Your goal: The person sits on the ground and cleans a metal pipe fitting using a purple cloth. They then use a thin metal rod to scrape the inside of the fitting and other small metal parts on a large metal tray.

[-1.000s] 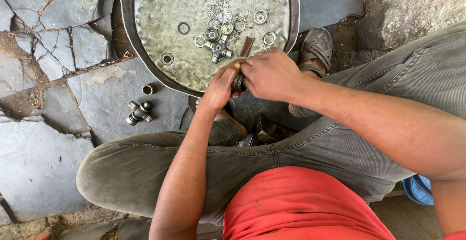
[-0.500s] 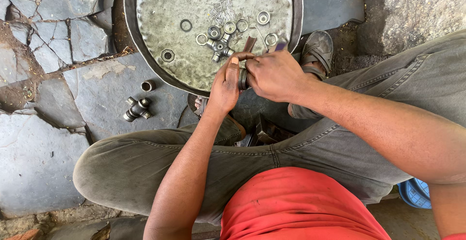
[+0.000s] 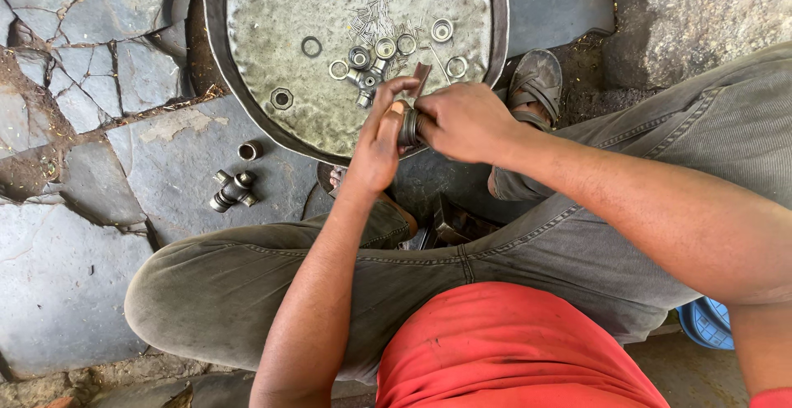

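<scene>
My left hand and my right hand meet over the near rim of a dented round metal tray. Between them they grip a small dark bearing cup, and a thin flat metal strip sticks up from the right hand's fingers. On the tray just beyond the hands lie a cross-shaped joint piece, several bearing cups and rings, and a scatter of thin needle rollers.
A second cross-shaped joint and a loose cup lie on the cracked stone floor to the left. My knees in grey trousers and a sandalled foot flank the tray. A blue object shows at the right.
Both hands have lifted slightly and shifted along the tray's rim, still together on the cup. The view has tilted a little, so the tray and floor parts sit lower in the picture.
</scene>
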